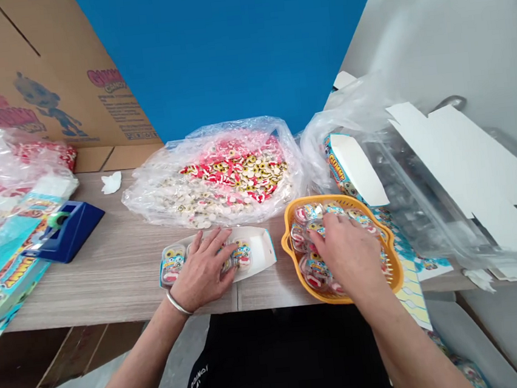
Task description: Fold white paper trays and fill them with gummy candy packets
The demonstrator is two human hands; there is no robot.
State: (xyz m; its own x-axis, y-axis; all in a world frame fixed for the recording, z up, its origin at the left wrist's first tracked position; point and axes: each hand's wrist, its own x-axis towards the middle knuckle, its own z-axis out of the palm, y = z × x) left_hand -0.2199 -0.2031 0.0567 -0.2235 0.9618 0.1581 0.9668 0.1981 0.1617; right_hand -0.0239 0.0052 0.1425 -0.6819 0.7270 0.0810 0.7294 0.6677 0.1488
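Observation:
My left hand (207,271) lies with its fingers spread over small clear packs of gummy candy in a white open carton (260,250). One candy pack (172,262) shows left of the hand, another (242,254) to its right; those between are partly covered. My right hand (348,247) reaches down into a yellow plastic basket (285,241) filled with similar packs. Its thumb and bent fingers close around one pack near the basket's middle, though the fingertips are partly hidden. Beyond the carton lies a big clear bag of loose red, white and green gummies (238,174).
A blue tape dispenser (77,233) stands on the left by a plastic-wrapped printed stack (7,273). Behind rise a cardboard box (59,73) and a blue panel (235,50). At right are a printed carton (357,169), clear plastic trays (411,185) and white card pieces (462,174).

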